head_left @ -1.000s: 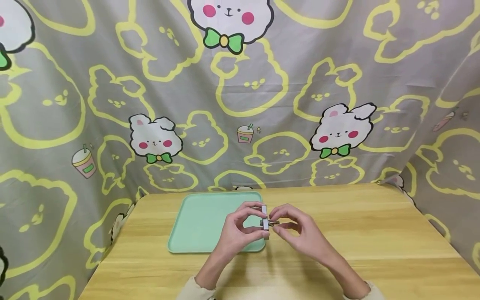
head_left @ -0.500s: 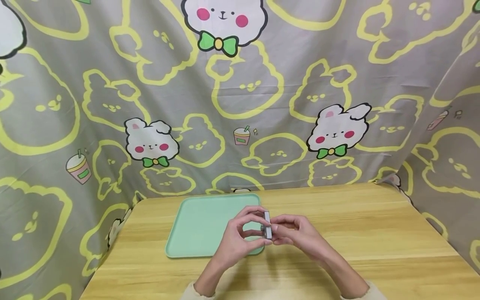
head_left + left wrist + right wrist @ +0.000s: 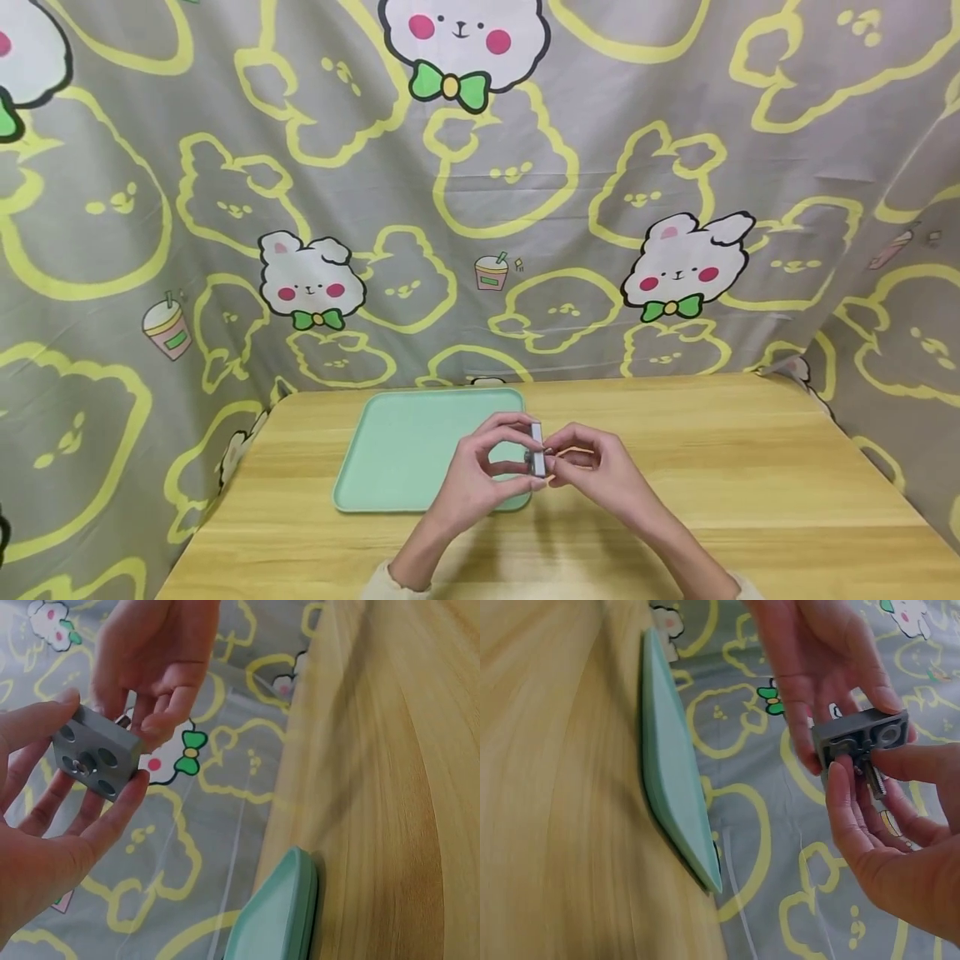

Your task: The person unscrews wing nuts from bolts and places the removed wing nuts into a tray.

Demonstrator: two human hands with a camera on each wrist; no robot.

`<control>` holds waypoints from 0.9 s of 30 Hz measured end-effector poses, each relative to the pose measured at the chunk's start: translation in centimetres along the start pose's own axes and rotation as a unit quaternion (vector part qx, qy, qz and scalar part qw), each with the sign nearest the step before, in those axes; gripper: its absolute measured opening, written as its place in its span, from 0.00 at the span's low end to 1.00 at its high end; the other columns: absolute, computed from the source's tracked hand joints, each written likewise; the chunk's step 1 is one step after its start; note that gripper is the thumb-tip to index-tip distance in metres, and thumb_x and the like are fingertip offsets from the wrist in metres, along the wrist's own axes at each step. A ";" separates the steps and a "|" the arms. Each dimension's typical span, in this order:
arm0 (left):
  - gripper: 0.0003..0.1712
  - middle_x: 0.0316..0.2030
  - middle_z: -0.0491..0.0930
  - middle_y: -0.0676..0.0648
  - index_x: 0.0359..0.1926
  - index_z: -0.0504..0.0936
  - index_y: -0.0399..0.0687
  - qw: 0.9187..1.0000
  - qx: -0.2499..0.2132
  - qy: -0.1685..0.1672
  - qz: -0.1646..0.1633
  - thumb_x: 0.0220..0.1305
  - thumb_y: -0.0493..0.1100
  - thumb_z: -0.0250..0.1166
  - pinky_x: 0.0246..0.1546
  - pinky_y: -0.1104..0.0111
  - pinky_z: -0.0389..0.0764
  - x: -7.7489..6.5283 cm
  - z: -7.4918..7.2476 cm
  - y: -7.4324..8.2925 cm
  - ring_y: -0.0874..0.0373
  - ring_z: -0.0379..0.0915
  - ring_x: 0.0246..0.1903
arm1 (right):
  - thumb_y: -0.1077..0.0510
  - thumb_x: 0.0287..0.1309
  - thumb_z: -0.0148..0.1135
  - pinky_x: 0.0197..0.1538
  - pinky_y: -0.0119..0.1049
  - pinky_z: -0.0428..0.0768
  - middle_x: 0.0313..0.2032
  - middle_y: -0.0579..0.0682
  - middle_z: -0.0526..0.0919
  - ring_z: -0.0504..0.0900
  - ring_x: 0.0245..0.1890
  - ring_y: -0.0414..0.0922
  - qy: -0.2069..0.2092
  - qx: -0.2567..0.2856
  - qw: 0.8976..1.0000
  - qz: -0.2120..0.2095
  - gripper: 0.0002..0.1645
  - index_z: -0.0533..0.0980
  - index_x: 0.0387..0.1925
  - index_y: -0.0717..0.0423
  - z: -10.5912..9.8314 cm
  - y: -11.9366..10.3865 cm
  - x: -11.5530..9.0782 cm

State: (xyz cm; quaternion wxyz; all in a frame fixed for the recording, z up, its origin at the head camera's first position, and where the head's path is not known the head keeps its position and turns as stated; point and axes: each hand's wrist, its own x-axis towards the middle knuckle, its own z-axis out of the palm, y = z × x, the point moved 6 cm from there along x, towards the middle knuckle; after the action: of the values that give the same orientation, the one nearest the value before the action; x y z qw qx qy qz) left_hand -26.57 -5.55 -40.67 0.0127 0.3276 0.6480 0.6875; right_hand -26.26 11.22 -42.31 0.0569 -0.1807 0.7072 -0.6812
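Observation:
My left hand (image 3: 480,462) holds a small grey square block (image 3: 105,750) on edge by its sides, thumb below and fingers above. Several round holes show near the block's corners, and a bolt head (image 3: 86,763) sits at its middle. Out of the opposite face sticks the bolt's threaded shank (image 3: 875,780). My right hand (image 3: 603,467) is at that face, its thumb and finger pinching around the shank close to the block. Whether a nut lies under those fingertips, I cannot tell. Both hands are raised above the table.
A light green tray (image 3: 401,454) lies on the wooden table (image 3: 720,467), behind and left of the hands; the left hand overlaps its right side in the head view. A grey patterned cloth (image 3: 465,183) hangs behind the table and at both sides.
The right thumb and fingers have shifted around the bolt, closing in on the block's face and then easing slightly apart. The left hand keeps its hold on the block. The head view sways slightly.

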 end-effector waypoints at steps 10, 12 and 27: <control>0.18 0.61 0.74 0.40 0.48 0.85 0.38 1.000 -0.023 0.000 0.001 0.56 0.29 0.77 0.47 0.51 0.88 0.2 -0.4 0.1 0.45 0.70 0.62 | 0.71 0.61 0.70 0.41 0.38 0.89 0.42 0.45 0.86 0.87 0.41 0.43 0.045 -0.159 0.966 -0.200 0.15 0.81 0.41 0.47 0.6 -1.9 -0.7; 0.18 0.61 0.74 0.39 0.48 0.85 0.38 1.000 -0.029 0.002 0.001 0.56 0.29 0.77 0.47 0.51 0.88 0.2 -0.5 0.2 0.45 0.71 0.61 | 0.73 0.57 0.71 0.41 0.35 0.89 0.43 0.43 0.85 0.87 0.41 0.43 0.047 -0.194 0.945 -0.258 0.19 0.81 0.41 0.46 0.9 -2.4 -0.9; 0.18 0.61 0.70 0.29 0.49 0.83 0.32 0.998 -0.065 -0.002 0.013 0.56 0.27 0.75 0.48 0.49 0.87 0.1 -0.5 0.3 0.47 0.73 0.58 | 0.62 0.69 0.63 0.49 0.24 0.82 0.47 0.47 0.82 0.84 0.41 0.41 0.053 -0.313 0.847 -0.427 0.03 0.81 0.42 0.53 1.8 -3.8 -1.9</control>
State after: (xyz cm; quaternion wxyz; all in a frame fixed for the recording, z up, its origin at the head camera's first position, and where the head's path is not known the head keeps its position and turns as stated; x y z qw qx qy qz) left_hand -26.77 -5.97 -40.30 0.0263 0.3354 0.5979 0.7275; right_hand -23.26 10.16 -38.95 -0.3369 -0.4368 0.7377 -0.3892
